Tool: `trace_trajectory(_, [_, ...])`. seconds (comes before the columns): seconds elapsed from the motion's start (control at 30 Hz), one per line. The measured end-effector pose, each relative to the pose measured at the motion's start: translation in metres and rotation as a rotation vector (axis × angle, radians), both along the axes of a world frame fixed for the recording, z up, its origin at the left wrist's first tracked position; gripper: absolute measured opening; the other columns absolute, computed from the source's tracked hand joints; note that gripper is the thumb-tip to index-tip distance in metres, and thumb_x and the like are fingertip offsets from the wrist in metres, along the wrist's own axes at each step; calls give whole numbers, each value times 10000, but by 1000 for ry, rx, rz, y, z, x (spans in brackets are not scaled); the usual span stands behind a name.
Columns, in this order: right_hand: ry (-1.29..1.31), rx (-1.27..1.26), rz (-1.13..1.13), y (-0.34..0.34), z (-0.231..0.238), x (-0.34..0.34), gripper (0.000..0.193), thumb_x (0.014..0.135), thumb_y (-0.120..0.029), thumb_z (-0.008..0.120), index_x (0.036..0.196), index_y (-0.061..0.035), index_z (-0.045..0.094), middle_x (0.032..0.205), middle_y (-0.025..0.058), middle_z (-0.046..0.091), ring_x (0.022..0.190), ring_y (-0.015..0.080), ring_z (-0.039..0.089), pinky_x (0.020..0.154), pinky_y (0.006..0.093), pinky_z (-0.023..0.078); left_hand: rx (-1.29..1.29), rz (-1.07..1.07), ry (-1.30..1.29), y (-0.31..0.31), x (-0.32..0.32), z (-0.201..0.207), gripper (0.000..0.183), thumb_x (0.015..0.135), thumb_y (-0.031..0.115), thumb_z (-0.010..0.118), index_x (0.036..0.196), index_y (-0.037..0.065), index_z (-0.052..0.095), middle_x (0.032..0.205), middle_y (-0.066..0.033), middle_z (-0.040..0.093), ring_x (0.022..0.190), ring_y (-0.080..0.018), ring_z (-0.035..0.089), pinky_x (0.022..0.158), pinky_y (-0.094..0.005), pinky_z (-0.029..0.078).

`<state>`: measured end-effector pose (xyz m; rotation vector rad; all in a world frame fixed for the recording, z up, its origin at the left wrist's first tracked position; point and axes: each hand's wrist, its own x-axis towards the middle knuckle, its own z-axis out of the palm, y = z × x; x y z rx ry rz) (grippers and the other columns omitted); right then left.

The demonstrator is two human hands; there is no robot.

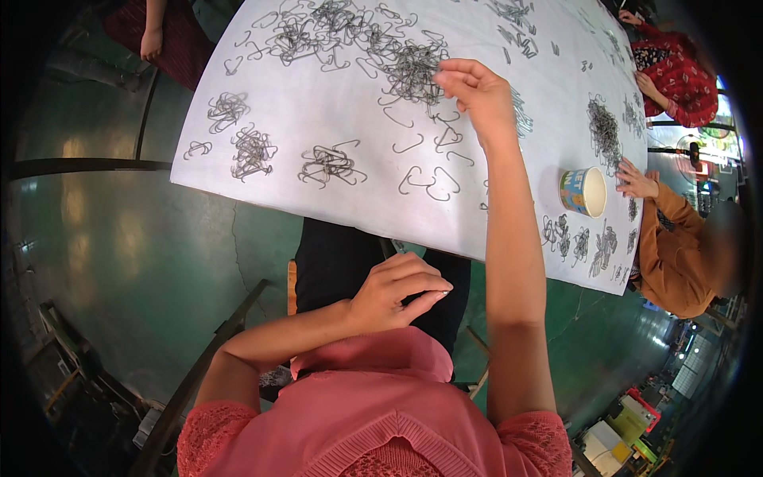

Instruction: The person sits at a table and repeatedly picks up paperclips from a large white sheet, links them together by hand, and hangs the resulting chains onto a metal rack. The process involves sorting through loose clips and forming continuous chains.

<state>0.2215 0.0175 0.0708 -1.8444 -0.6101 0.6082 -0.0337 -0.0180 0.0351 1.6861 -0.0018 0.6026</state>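
Observation:
My right hand (479,95) reaches over the white tabletop (318,103), thumb and fingers pinched together at the right edge of a dense pile of bent metal wire hooks (415,71). Whatever lies between its fingertips is too small to make out. In front of that pile, loose hooks (439,184) are scattered singly toward the near edge. My left hand (401,290) is over my lap, off the table, its fingers curled toward the thumb. Its grip is turned from view, so any thing inside cannot be made out.
Smaller hook heaps (330,164) lie along the near left edge, with a larger tangle (318,32) behind. On the right stand a paper cup (584,192) and more wire piles (604,127). A co-worker's hand (636,181) rests near them; other people line the table.

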Motion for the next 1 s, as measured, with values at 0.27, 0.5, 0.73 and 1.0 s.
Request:
trace_trajectory(0.27, [203,80,59,-12,-30,-1,104,832,-74,614,924,-32,637,804,19,654,717,86,577,642,215,420,-12,-6,-17,-5,-5,-2,201,734,-13,708,921,53,676,834,-46,654,752,-191,615,663,-303,469])
trace_trajectory(0.5, [-369,-330,204,10,-43,-36,95,801,-152,657,846,-71,677,832,109,666,789,246,635,694,370,495,-11,-28,-20,-11,-8,-1,195,741,-12,705,925,45,674,829,-53,653,759,-201,618,671,-311,473])
trace_trajectory(0.73, [-899,-612,218,14,-58,-66,178,817,-109,542,914,-26,665,1024,129,601,1062,289,505,839,501,402,-4,-24,-13,-7,-10,5,185,729,-23,706,902,38,679,837,-75,653,733,-212,611,650,-313,473])
trace_trajectory(1.0, [-469,-307,158,-31,-27,-46,158,832,-184,619,860,-29,633,889,144,620,888,292,585,766,391,450,59,-38,34,-13,-1,7,174,719,-77,667,874,3,659,826,-114,639,740,-222,601,670,-300,478])
